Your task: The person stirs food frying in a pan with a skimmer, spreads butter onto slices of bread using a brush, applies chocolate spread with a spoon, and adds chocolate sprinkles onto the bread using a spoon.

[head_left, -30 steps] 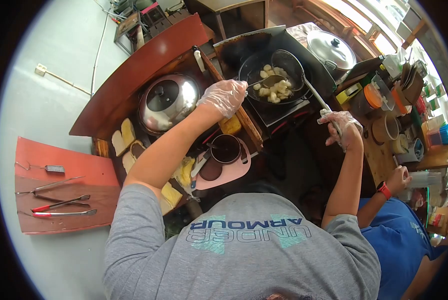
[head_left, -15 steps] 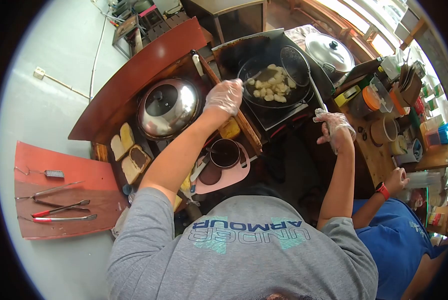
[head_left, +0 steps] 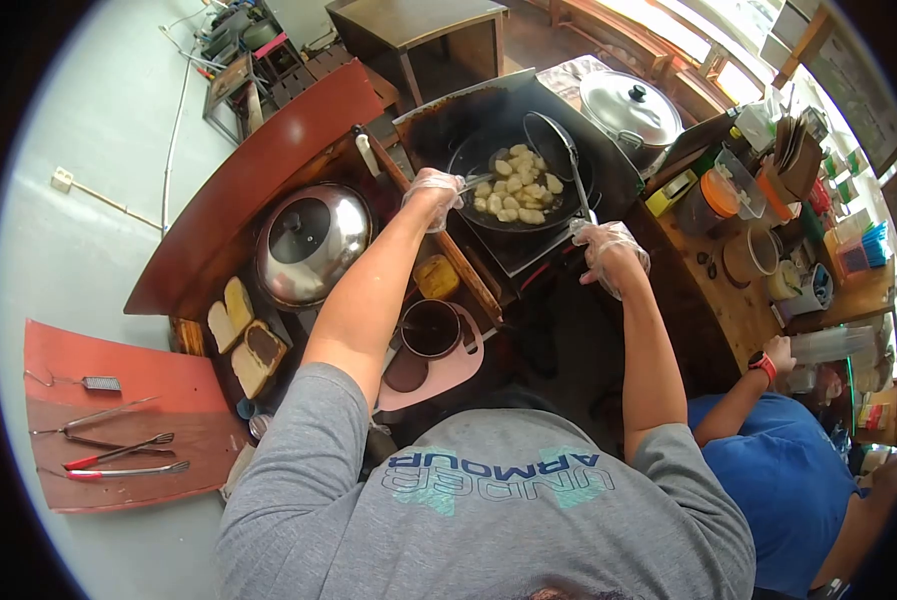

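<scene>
Both my hands wear clear plastic gloves. My left hand (head_left: 436,198) is closed round the handle of a metal spoon, whose head reaches among the pale food pieces. My right hand (head_left: 608,257) grips the long handle of a strainer (head_left: 551,143), its round mesh basket tilted over the far right side of the pan. The dark pan (head_left: 464,157) stands on the stove and holds several pale pieces (head_left: 513,188) in liquid.
A domed lid (head_left: 314,244) is at the left, near bread slices (head_left: 256,366). A dark pot (head_left: 431,328) sits by a pink board (head_left: 450,372). A lidded pot (head_left: 630,108) stands behind right. A co-worker in blue (head_left: 768,470) is at the right beside a cluttered counter. Tongs (head_left: 128,472) lie left.
The strainer has moved up and away from the food and tilted. My left hand has shifted with the spoon toward the pan's left edge. The whole view has shifted somewhat.
</scene>
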Motion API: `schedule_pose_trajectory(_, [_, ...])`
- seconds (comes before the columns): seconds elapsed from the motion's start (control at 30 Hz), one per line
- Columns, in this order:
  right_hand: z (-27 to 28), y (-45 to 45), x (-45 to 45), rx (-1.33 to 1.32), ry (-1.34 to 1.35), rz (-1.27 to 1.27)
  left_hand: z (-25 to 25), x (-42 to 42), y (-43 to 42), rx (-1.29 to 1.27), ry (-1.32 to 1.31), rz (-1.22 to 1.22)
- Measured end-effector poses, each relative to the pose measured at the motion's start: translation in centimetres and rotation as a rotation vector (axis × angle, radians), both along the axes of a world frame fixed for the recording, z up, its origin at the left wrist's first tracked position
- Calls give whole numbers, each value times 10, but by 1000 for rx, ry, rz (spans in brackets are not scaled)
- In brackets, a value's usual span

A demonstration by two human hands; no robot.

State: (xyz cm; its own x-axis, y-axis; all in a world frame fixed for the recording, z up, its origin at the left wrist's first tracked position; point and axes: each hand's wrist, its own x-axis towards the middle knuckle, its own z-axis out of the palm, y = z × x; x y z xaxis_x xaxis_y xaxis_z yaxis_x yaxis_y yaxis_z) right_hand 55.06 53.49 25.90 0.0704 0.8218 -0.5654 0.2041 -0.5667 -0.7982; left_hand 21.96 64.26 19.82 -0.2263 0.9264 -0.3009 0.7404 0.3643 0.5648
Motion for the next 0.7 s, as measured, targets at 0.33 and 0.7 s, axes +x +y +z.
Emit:
schedule_pose_trajectory(0.33, [25, 1, 29, 41, 75, 52, 32, 6, -26, 603, 848, -752])
schedule_pose_trajectory(0.7, [60, -6, 47, 61, 70, 112, 122, 63, -112, 582, 600, -699])
